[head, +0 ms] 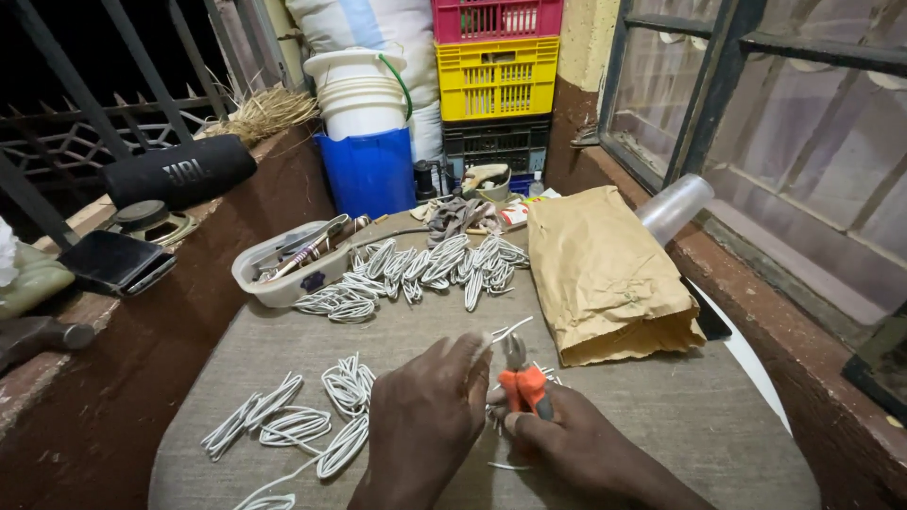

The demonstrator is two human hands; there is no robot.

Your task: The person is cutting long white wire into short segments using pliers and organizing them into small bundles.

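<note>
My left hand (425, 416) pinches a white wire coil (501, 332); my right hand (567, 439) squeezes orange-handled pliers (522, 378). I cut squarely, close to my fingertips.

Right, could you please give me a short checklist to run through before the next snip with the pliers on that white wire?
1. Orange-handled pliers held in right hand: ok.
2. White wire pinched by left hand, its ends poking out past the fingers: ok.
3. Left fingertips clear of the plier tips: cannot tell, they sit very close.
4. Loose wire coils lie left of the hands, apart from them: ok.
5. Brown paper bag lies beyond the hands, not touching them: ok.
</note>
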